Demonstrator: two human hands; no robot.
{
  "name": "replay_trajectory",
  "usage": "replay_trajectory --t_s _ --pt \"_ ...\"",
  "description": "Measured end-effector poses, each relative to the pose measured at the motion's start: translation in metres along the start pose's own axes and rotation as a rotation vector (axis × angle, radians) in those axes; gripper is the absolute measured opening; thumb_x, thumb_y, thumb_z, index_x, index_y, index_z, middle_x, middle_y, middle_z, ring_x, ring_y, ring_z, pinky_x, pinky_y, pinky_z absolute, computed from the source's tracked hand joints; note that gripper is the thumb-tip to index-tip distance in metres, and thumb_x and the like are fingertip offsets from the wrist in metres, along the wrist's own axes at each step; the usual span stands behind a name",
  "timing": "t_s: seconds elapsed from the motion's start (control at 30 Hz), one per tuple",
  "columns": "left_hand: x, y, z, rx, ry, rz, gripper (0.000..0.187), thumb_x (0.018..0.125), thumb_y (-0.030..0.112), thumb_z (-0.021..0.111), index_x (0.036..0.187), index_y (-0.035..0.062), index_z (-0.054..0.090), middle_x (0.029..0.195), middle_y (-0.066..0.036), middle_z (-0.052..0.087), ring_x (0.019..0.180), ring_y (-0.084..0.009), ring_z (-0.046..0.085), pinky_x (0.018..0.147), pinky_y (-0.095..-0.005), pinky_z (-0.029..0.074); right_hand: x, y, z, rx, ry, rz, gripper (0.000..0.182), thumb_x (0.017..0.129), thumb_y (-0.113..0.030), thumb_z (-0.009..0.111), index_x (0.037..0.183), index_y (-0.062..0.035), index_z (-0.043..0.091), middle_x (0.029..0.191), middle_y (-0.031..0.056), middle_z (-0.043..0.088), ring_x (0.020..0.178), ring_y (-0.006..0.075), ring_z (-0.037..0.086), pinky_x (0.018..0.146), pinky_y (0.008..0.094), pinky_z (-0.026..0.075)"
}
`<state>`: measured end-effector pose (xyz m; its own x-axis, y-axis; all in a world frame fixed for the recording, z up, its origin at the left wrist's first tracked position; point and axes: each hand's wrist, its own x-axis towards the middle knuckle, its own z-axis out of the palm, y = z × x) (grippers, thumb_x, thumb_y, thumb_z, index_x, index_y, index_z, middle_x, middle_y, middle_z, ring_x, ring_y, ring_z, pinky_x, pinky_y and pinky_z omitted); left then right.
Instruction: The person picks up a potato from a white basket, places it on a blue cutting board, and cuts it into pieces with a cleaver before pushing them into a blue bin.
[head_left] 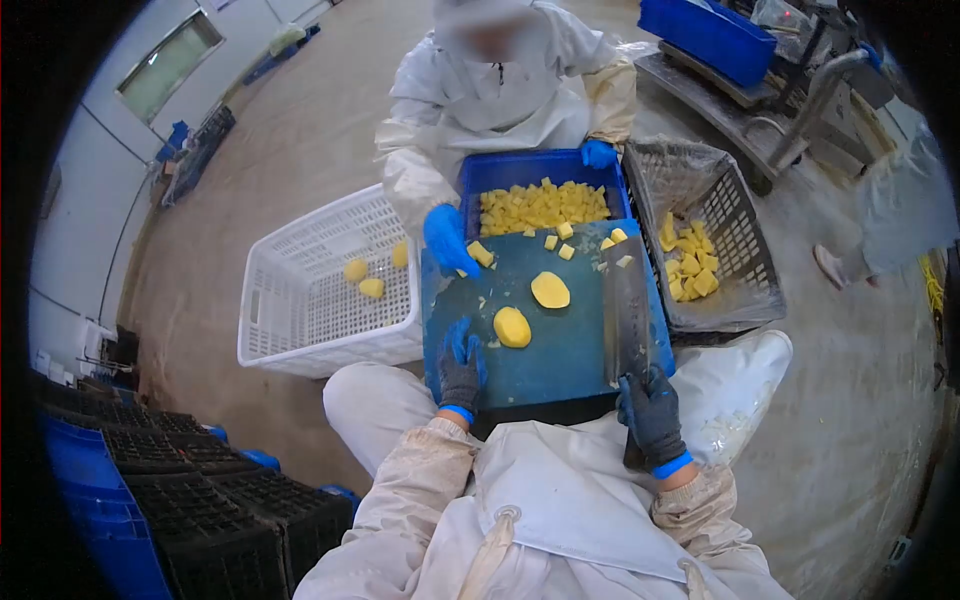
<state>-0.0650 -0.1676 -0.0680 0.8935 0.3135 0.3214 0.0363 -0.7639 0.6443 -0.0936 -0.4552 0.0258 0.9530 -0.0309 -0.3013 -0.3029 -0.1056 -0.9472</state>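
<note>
My right hand [652, 412] is closed around the handle of a broad cleaver [627, 320], whose blade lies along the right side of the blue-green cutting board [540, 385]. At the board's left edge rests my left hand [461, 372], gloved, with its fingers stretched out and nothing in them. Two cut potato pieces lie mid-board: a flat-faced half [550, 290] and a rounded piece [512, 327] nearer me. Small potato cubes [565, 231] are scattered along the far edge. A few pieces [619, 235] sit beside the cleaver's tip.
Across from me sits a co-worker, whose blue-gloved hand [447, 240] is near a potato piece. A blue bin [470, 185] of potato cubes stands beyond the board. On the left is a white basket [262, 300] with several potatoes; on the right, a lined dark basket [750, 290] holds pieces.
</note>
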Motion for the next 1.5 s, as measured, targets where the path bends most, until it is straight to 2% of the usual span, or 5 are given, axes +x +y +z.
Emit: replay_trajectory --t_s 0.43,0.67,1.2,1.3,1.5 --pt "0.022 0.024 0.016 0.187 -0.374 0.137 0.064 0.080 0.037 0.060 0.133 0.0098 0.038 0.137 -0.018 0.035 0.128 -0.0358 0.030 0.106 -0.0477 0.024 -0.005 -0.004 0.002 0.047 0.002 0.048 0.010 0.087 -0.014 0.058 0.087 -0.0045 0.055 0.059 0.0021 0.053 0.049 0.0099 0.049 0.045 0.0257 0.040" --pt "0.045 0.041 0.025 0.455 -0.639 0.158 0.076 0.069 0.048 0.066 0.132 0.0149 0.039 0.137 -0.015 0.035 0.126 -0.0365 0.033 0.101 -0.0504 0.028 -0.009 -0.007 0.008 0.081 -0.033 0.078 0.006 0.088 -0.010 0.057 0.088 -0.0071 0.051 0.061 -0.0003 0.048 0.048 0.0083 0.045 0.042 0.0232 0.037" --pt "-0.002 0.015 0.021 0.073 -0.330 -0.123 0.066 0.081 0.045 0.057 0.131 0.0070 0.039 0.132 -0.022 0.039 0.121 -0.0375 0.039 0.100 -0.0458 0.032 0.003 -0.006 0.017 -0.283 -0.156 -0.073 0.012 0.091 -0.013 0.050 0.089 -0.0023 0.055 0.060 0.0029 0.050 0.052 0.0092 0.045 0.048 0.0269 0.036" --pt "-0.007 0.012 0.023 0.055 -0.247 -0.173 0.060 0.080 0.041 0.060 0.126 0.0058 0.043 0.123 -0.023 0.046 0.112 -0.0386 0.046 0.096 -0.0453 0.037 0.015 0.009 0.014 -0.626 -0.189 -0.232 0.019 0.082 -0.017 0.059 0.093 -0.0009 0.058 0.071 0.0208 0.060 0.066 0.0395 0.058 0.059 0.0425 0.044" --pt "-0.006 0.002 0.032 -0.064 -0.166 -0.075 0.048 0.079 0.029 0.064 0.118 0.0045 0.049 0.112 -0.022 0.050 0.103 -0.0406 0.049 0.090 -0.0453 0.040 0.014 -0.002 0.036 -0.805 -0.220 -0.411 0.018 0.083 -0.022 0.058 0.088 -0.0045 0.058 0.073 0.0224 0.059 0.072 0.0418 0.058 0.059 0.0473 0.044"
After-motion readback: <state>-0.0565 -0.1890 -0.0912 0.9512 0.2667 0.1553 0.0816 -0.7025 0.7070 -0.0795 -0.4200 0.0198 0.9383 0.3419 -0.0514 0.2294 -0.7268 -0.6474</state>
